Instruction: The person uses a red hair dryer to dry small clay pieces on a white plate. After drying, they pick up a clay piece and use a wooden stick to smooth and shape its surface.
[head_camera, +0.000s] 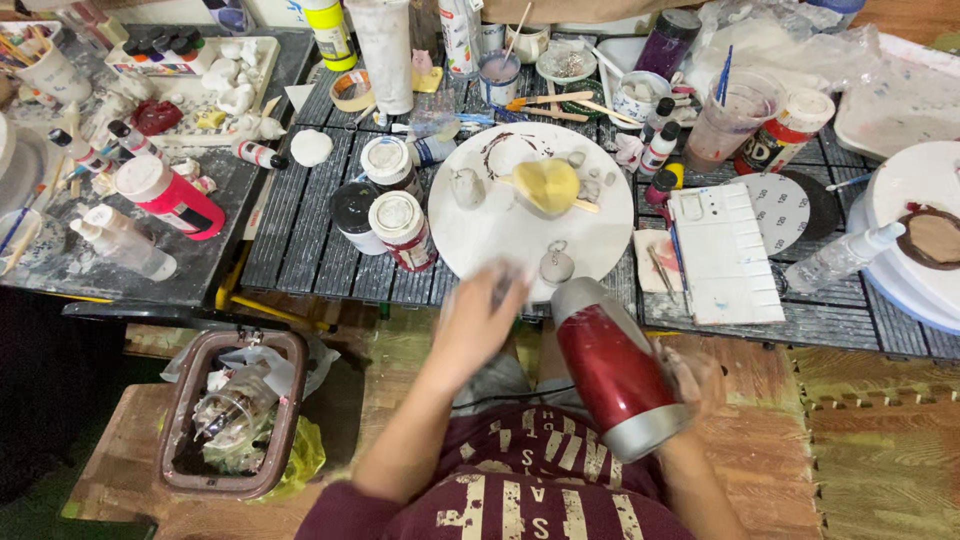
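Observation:
My right hand (690, 378) grips a red and silver hair dryer (612, 366), its nozzle aimed up at the near edge of a round white board (500, 235). A yellow heart-shaped piece (548, 185) on a stick lies on the board, with small grey clay pieces (556, 266) around it. My left hand (482, 318) is blurred at the board's near rim; a small grey thing seems pinched in its fingers, too smeared to identify.
Paint jars (402, 228) and a red paint bottle (170, 197) stand left of the board. A white palette (724, 252) lies to the right, cups and brushes at the back. A brown bin (235, 412) with rubbish sits on the floor at left.

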